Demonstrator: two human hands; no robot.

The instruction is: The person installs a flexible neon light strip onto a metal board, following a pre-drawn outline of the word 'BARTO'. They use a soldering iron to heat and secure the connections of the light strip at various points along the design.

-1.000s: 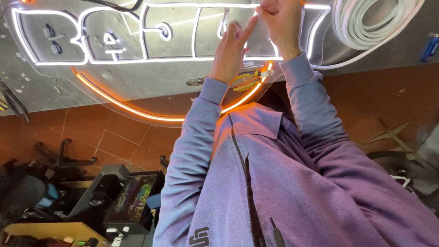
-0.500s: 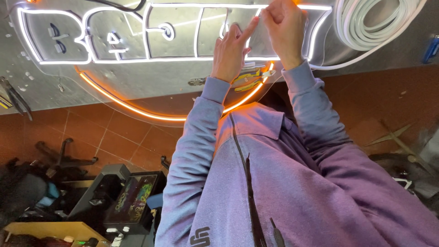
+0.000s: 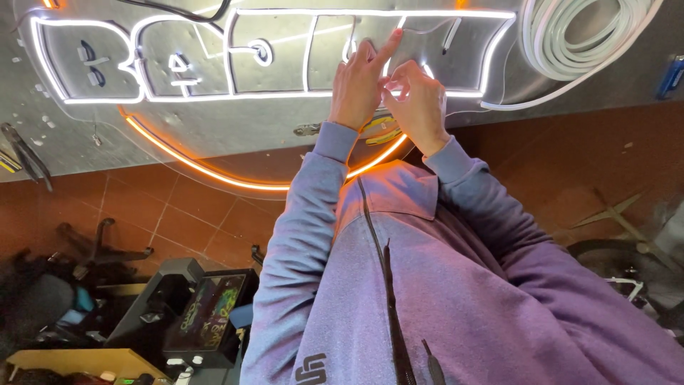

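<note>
A lit sign (image 3: 214,71) of white neon strip shaped into block letters, with an orange arc (image 3: 214,171) under it, lies on a grey metal table (image 3: 235,132). Both my arms, in purple sleeves, reach over it. My left hand (image 3: 356,89) rests on a letter near the sign's right end, index finger stretched out and the other fingers curled. Right beside it, touching, my right hand (image 3: 419,107) pinches the glowing white neon strip (image 3: 388,80) between fingertips. Exactly what my left fingers grip is hidden.
A coil of unlit white strip (image 3: 591,43) lies at the table's far right. Pliers (image 3: 25,153) sit at its left edge, and a blue object (image 3: 671,75) at the right edge. Below is red tiled floor (image 3: 178,221) with a black machine (image 3: 192,306) and clutter.
Both hands have come back from the sign's far edge toward me, and now meet over the middle of the letter. My left index finger has stretched out.
</note>
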